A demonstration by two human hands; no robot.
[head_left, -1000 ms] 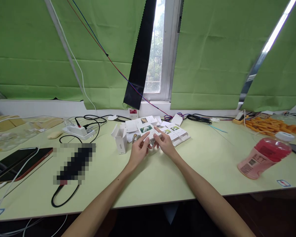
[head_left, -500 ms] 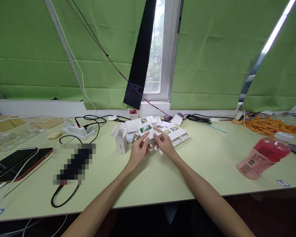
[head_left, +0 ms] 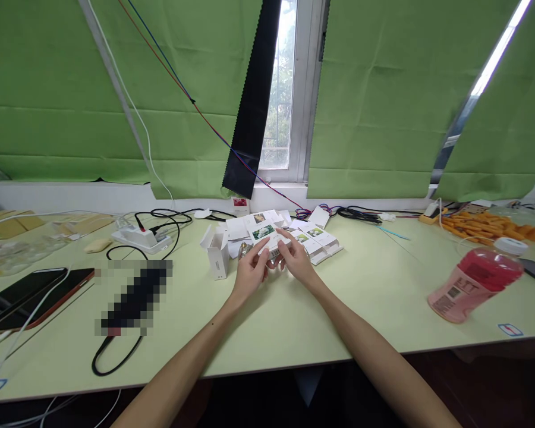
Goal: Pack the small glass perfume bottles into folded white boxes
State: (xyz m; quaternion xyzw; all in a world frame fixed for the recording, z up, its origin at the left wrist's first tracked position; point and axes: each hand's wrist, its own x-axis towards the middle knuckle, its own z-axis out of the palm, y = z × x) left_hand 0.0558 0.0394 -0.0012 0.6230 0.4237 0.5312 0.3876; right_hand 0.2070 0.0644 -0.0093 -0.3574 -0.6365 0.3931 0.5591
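Note:
Between both hands is a small white box with a green picture on its top and a barcode on its near side. My left hand grips its left end, and my right hand grips its right end. Behind and to the right of the hands lie several white boxes with pictures on them, in a loose pile. An open white box stands upright left of my left hand. Something shiny and silvery shows beside my left fingers, partly hidden.
A pink drink bottle stands on the right of the table. Black cables, a white power strip and phones lie at left. Orange items are at back right.

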